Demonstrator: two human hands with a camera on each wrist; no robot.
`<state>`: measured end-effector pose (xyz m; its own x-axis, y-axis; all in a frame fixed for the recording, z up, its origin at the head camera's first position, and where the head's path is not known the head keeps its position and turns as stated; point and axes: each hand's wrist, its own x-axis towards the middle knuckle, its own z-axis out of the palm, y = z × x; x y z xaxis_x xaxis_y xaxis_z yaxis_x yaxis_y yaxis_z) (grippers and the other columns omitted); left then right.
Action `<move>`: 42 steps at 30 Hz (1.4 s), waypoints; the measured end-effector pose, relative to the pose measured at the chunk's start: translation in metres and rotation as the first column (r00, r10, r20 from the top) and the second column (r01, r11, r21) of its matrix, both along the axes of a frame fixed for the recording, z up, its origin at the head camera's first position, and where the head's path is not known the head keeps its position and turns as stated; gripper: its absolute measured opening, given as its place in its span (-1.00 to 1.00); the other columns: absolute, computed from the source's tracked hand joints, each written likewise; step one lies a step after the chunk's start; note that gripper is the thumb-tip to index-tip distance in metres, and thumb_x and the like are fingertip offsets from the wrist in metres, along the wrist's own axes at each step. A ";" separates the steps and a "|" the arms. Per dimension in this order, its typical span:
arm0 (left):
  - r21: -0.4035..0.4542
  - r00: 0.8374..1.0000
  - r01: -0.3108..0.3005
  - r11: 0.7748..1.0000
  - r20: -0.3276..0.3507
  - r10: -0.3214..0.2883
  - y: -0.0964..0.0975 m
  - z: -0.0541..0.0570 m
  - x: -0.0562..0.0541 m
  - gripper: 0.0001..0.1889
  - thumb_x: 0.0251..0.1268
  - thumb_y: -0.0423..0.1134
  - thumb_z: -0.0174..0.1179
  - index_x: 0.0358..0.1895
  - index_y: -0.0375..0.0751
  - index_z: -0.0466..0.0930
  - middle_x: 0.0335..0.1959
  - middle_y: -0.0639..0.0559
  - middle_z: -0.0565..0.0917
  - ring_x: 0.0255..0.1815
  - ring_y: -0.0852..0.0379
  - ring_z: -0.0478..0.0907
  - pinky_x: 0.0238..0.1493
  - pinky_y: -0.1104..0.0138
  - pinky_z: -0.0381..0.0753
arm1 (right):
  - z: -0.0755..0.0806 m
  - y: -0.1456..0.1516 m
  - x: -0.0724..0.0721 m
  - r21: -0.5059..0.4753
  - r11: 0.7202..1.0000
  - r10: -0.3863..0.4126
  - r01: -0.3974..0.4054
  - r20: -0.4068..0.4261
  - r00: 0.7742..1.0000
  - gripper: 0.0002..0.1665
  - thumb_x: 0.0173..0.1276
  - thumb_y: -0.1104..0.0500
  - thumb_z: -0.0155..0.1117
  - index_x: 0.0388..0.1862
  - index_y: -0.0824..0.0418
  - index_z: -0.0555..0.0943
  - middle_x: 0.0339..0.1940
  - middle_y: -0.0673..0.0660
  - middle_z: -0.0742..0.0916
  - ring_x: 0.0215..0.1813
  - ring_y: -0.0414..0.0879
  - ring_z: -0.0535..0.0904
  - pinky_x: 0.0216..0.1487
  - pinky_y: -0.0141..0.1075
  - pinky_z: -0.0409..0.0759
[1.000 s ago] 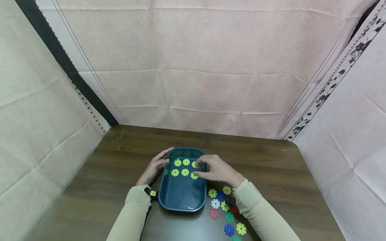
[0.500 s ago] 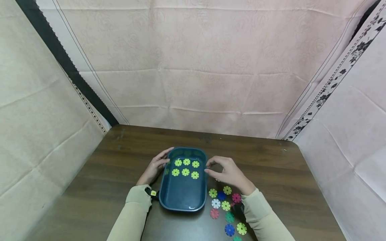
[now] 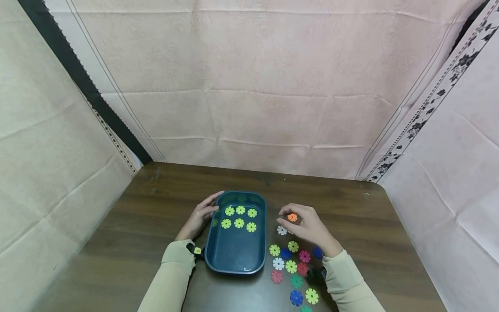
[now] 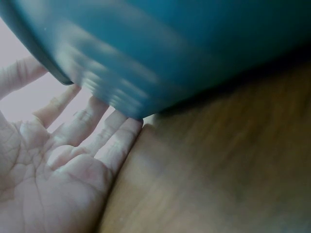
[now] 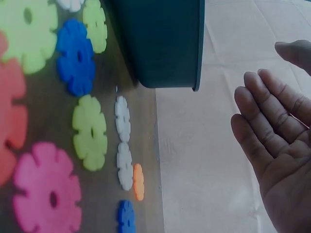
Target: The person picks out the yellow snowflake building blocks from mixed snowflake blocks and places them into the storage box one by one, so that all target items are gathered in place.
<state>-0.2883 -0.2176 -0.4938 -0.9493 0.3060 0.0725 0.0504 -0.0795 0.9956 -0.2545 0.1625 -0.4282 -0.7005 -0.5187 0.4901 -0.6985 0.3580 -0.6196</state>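
A blue rectangular tray (image 3: 235, 255) holds several yellow-green plastic snowflake discs (image 3: 239, 223), laid in two rows of three. My left hand (image 3: 199, 219) holds the tray at its left side: in the left wrist view the thumb reaches over the rim while the fingers (image 4: 80, 119) lie against the outer wall. To the right of the tray, my right hand (image 3: 302, 223) hovers with thumb and fingers apart and nothing between them. Below it an orange snowflake disc (image 3: 292, 217) shows through the gap, with a white disc (image 3: 282, 230) beside it.
Loose snowflake discs in several colours lie right of the tray, among them a pink one (image 3: 305, 256), a green one (image 3: 296, 281) and a blue one (image 3: 296, 297). The brown wooden table (image 3: 331, 190) ends at a hanging pale cloth (image 3: 265, 117).
My right hand has left the inside of the tray and moved right, over the loose discs. The right-hand discs in the tray are uncovered now. My left hand keeps its place.
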 end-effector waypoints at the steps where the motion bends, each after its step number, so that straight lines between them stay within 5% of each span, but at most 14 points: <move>1: -0.001 1.000 -0.001 1.000 -0.001 0.001 0.000 0.000 0.000 -0.48 0.51 -0.25 0.04 0.50 0.03 0.36 0.41 -0.18 0.44 0.33 -0.24 0.41 0.22 0.10 0.42 | 0.000 0.002 0.000 -0.001 1.000 0.000 0.000 0.005 1.000 -0.79 0.33 0.15 0.45 -0.09 -0.06 0.69 -0.17 -0.05 0.76 -0.13 -0.05 0.69 -0.05 -0.13 0.66; 5: -0.002 1.000 -0.002 1.000 -0.008 0.002 0.001 0.000 0.000 -0.48 0.51 -0.26 0.02 0.50 0.02 0.35 0.42 -0.19 0.43 0.33 -0.24 0.41 0.22 0.10 0.41 | 0.000 0.007 0.002 -0.001 1.000 -0.002 0.002 0.036 0.999 -0.76 0.32 0.17 0.46 -0.07 -0.08 0.68 -0.15 0.02 0.77 -0.10 -0.12 0.68 -0.05 -0.04 0.66; 14: 0.003 1.000 0.010 1.000 -0.011 -0.010 0.002 -0.001 -0.001 -0.48 0.52 -0.27 0.01 0.51 0.03 0.34 0.43 -0.17 0.42 0.35 -0.28 0.39 0.23 0.09 0.41 | -0.005 0.015 0.007 -0.010 0.999 -0.031 0.031 0.046 0.998 -0.74 0.26 0.27 0.49 -0.11 0.04 0.69 -0.18 -0.02 0.76 -0.15 -0.15 0.66 -0.10 -0.21 0.66; 19: 0.004 1.000 0.016 1.000 -0.019 -0.016 0.001 0.000 -0.001 -0.47 0.52 -0.25 0.02 0.52 0.00 0.32 0.43 -0.19 0.41 0.35 -0.28 0.37 0.23 0.11 0.42 | -0.011 0.022 0.010 -0.033 0.999 -0.017 0.020 0.081 0.997 -0.76 0.29 0.27 0.46 -0.10 0.06 0.68 -0.16 -0.05 0.75 -0.11 -0.14 0.68 -0.10 -0.08 0.69; 28: -0.002 1.000 0.009 1.000 -0.012 -0.009 0.000 -0.001 -0.002 -0.47 0.53 -0.27 0.01 0.52 -0.02 0.32 0.43 -0.23 0.41 0.35 -0.31 0.37 0.22 0.10 0.42 | -0.025 0.038 0.019 0.032 0.994 -0.106 0.104 0.102 0.989 -0.82 0.26 0.33 0.46 -0.17 0.17 0.70 -0.24 -0.04 0.76 -0.17 -0.15 0.70 -0.11 -0.05 0.69; 42: -0.003 1.000 0.009 1.000 -0.016 -0.009 0.000 -0.002 -0.002 -0.48 0.52 -0.27 0.02 0.51 0.02 0.34 0.42 -0.21 0.41 0.34 -0.27 0.38 0.25 0.07 0.39 | -0.032 0.059 0.029 -0.003 0.996 -0.085 0.086 0.143 0.986 -0.88 0.38 0.17 0.40 -0.14 0.13 0.70 -0.18 -0.09 0.77 -0.12 -0.18 0.70 -0.08 0.06 0.67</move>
